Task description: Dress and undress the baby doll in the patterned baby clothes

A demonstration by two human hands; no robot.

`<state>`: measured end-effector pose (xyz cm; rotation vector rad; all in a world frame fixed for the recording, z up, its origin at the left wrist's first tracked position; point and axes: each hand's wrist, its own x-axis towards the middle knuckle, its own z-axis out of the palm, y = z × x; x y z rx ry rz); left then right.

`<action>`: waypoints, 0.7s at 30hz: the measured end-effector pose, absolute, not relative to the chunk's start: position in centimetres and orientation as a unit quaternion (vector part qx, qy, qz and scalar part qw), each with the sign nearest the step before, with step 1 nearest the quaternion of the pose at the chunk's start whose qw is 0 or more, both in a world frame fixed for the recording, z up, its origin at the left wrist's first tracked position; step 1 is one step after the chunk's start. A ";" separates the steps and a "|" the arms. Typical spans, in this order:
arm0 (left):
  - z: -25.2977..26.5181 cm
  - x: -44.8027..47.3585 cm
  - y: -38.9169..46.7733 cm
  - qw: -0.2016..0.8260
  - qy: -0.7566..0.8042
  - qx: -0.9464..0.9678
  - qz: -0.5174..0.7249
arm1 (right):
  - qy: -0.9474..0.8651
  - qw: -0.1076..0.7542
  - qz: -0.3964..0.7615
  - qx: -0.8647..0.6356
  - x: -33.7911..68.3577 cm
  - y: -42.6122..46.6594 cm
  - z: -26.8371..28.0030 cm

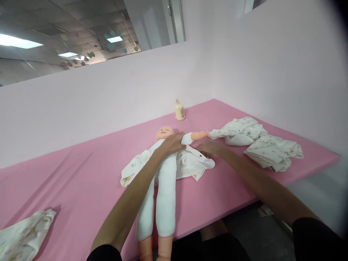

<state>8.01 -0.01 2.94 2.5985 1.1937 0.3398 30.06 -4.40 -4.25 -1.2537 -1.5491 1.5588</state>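
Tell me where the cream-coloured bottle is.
In the head view, the bottle stands near the centre, on the pink table by the wall, beyond and slightly right of the doll's head.

doll's body (166, 192): soft-looking white cloth, matt, lightly wrinkled
doll's head (164, 132): smooth, moulded plastic by its look, with a faint sheen
doll's forearm (199, 135): the same smooth, plastic-looking skin
spread garment (191, 166): thin printed cloth, matt, creased
bottle (179, 111): smooth, plastic-looking, slightly glossy
table cover (89, 188): smooth, low sheen, rippled toward the left
farther bundle on the right (243, 131): printed cloth, matt, crumpled
nearer bundle on the right (274, 152): similar cloth, loosely folded
near-left cloth (27, 232): printed fabric, matt, creased
far wall (122, 94): smooth, matt
sleeves (315, 235): dark matt cloth
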 end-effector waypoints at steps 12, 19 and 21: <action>4.3 8.2 -0.7 0.118 0.431 0.892 0.068 | -0.672 0.158 0.451 -0.566 28.3 -5.5 -4.0; 4.6 7.7 -0.7 0.128 0.429 0.891 0.077 | -0.585 0.312 0.517 -0.541 29.3 -5.7 -3.2; 4.6 7.7 -0.6 0.129 0.428 0.891 0.077 | -0.545 0.337 0.563 -0.521 29.4 -5.6 -3.1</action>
